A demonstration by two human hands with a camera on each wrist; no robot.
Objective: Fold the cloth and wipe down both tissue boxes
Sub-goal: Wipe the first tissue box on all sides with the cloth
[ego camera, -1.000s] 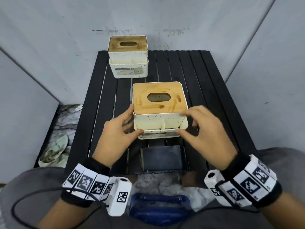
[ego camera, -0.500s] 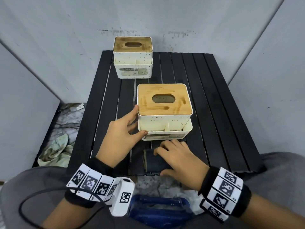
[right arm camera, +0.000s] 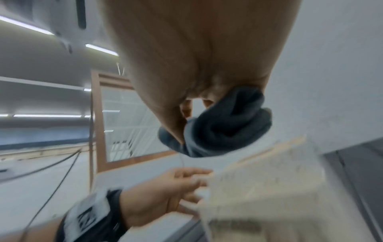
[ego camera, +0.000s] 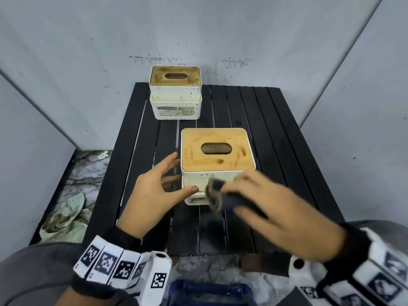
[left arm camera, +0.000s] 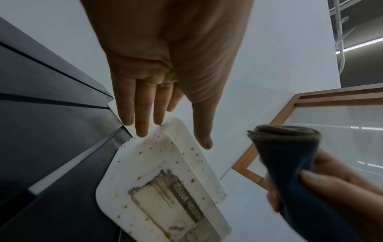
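Observation:
The near tissue box [ego camera: 217,160], white with a wooden lid, stands mid-table. My left hand [ego camera: 154,191] has straight fingers against its left side and the thumb at its front corner; in the left wrist view the fingertips [left arm camera: 143,131] touch the speckled wall of the near tissue box [left arm camera: 161,188]. My right hand [ego camera: 269,208] grips the folded dark cloth [ego camera: 217,195] in the air, just before the box's front face. The dark cloth [right arm camera: 219,127] is bunched in the fingers. A second tissue box [ego camera: 175,91] stands at the table's far left.
The black slatted table [ego camera: 276,138] sits in a grey-walled corner. A crumpled pale rag [ego camera: 66,217] lies on the floor to the left. A blue object [ego camera: 207,292] is below the table's near edge, by my lap.
My right hand left the box's right side, dropped to the cloth on the near table edge, gripped it and lifted it to the box's front. The left hand stayed at the box.

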